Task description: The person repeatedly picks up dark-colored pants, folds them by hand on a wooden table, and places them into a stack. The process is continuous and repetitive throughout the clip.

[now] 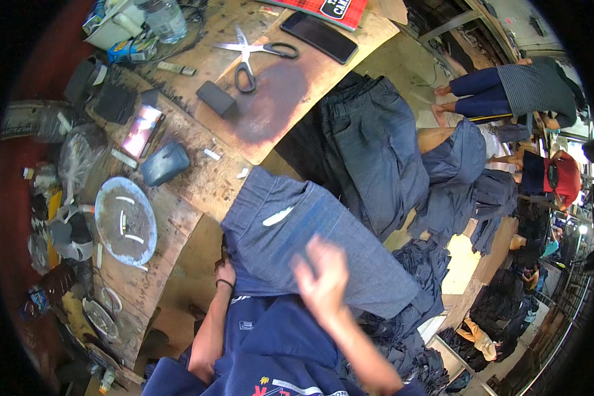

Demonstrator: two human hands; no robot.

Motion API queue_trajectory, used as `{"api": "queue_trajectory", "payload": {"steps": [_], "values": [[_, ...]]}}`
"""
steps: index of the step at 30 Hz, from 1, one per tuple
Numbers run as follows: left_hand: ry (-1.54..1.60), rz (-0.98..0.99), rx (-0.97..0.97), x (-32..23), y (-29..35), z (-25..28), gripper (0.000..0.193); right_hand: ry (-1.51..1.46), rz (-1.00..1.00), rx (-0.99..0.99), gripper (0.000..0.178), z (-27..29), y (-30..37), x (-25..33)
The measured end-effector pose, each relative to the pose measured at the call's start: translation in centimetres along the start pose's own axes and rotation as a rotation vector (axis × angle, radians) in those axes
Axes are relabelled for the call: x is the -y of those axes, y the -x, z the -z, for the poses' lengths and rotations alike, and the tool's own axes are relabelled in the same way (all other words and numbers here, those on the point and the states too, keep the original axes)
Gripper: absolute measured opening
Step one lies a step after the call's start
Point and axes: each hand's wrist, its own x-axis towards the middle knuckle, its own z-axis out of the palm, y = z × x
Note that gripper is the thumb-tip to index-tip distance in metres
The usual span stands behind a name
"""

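Two hands are working a folded denim garment (310, 237) lying over the person's lap at the near edge of the bench (178, 218): the left hand (226, 272) is gripping the garment's left hem, fingers closed on the cloth, while the right hand (323, 277) is hovering blurred over its middle, fingers spread and holding nothing. The garment's long axis is running from the bench edge away to the right. Beyond it, a round metal tray (127, 222) is holding chalk sticks, and scissors (249, 54) are lying farther off.

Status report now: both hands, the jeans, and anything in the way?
Left hand grips the edge of the jeans. Right hand open above them, blurred. Chalk piece lies on the jeans. Denim pile beside.
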Motion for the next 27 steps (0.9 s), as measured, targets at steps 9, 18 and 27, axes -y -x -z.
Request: {"api": "queue_trajectory", "payload": {"steps": [9, 18, 27], "values": [[-0.242, 0.123, 0.221, -0.9, -2.1, 1.5, 0.058, 0.128, -0.132, -0.343, 0.052, 7.0, -9.9, -6.8], [0.229, 0.316, 0.130, -1.1, -2.7, 1.6, 0.051, -0.032, -0.109, -0.070, 0.048, -1.1, 5.7, 1.7], [0.259, 0.455, 0.190, 0.0, -3.4, 2.2, 0.061, -0.006, -0.255, -0.013, 0.046, -0.1, 7.3, 1.5]]}}
